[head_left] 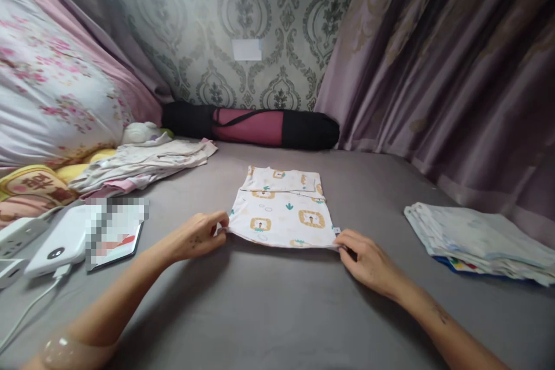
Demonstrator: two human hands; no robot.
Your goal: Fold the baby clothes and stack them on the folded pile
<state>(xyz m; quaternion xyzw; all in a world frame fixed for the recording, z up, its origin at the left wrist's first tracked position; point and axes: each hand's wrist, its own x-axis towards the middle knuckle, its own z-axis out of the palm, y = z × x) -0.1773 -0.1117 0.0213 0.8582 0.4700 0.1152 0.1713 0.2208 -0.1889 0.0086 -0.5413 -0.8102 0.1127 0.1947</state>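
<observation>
A white garment [281, 217] printed with orange lion faces and green leaves lies on the grey sheet in front of me. Its far part is folded over toward me in a flat band. My left hand [203, 235] pinches the near left corner between thumb and fingers. At the near right corner, beside a small dark tag, my right hand [364, 260] pinches the cloth. The near edge is stretched between both hands and looks slightly raised off the sheet.
A stack of folded cloths [481, 243] lies to the right. Loose clothes [151, 162], a power bank [60, 243], a phone-like device [119, 237] and a power strip [21, 237] are at left. A black and maroon bag [251, 126] lies along the wall.
</observation>
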